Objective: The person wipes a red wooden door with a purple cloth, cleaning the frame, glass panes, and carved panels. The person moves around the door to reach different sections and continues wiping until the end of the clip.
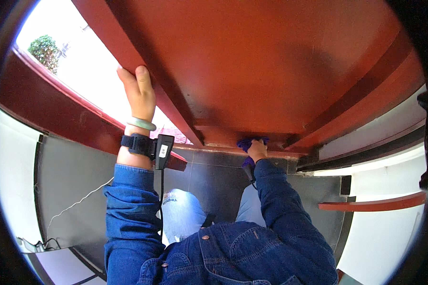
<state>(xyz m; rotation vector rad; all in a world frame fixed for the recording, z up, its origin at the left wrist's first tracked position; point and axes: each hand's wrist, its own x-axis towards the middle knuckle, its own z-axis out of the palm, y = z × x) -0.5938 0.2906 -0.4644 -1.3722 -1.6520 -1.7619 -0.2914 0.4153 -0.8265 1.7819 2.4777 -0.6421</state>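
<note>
A large red wooden door (249, 71) with raised frame strips fills the upper view. My left hand (139, 87) rests against the door's left edge, its thumb and a finger visible and the rest hidden behind the edge. A pale green bangle (141, 123) and a black strapped device (164, 152) are on that wrist. Low on the door, my right hand (258, 149) presses a crumpled purple cloth (246, 143) to the bottom rail of the panel. Part of the cloth hangs below the wrist, beside another dark device.
Left of the door is a bright opening with a green bush (44, 51) outside. A dark red beam (64, 107) curves along its lower side. Dark floor tiles (217, 181) lie under my knees. A white cord (82, 199) crosses the left floor; a red bar (374, 203) juts in at right.
</note>
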